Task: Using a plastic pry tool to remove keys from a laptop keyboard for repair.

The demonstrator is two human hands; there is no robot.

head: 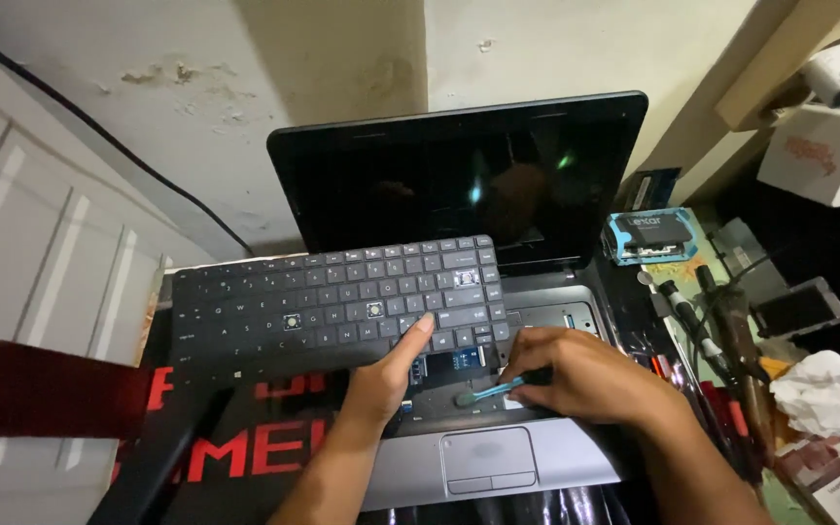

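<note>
Laptop (498,457): open, grey palm rest with touchpad toward the person, dark screen upright at the back, keyboard bay uncovered with blue parts showing inside. It lies on a black mat with red lettering (255,447) on the surface.

Keyboard (342,301): black, loose from the bay, front edge raised and shifted toward the left so that it overhangs the laptop's left side. 3 keys are missing their caps, leaving pale patches.

Left hand (381,384): under the keyboard's front edge, thumb up against the lower key rows, fingers closed on the edge and propping it.

Right hand (585,374): resting over the uncovered bay at the right, fingers pinched narrow on a teal pry tool.

Teal pry tool (488,392): thin, lying nearly flat, rounded tip pointing left and touching the bay floor just below the raised keyboard.

Beside the laptop, right: a blue-edged storage drive box (648,236), crumpled white tissue (823,389).
</note>
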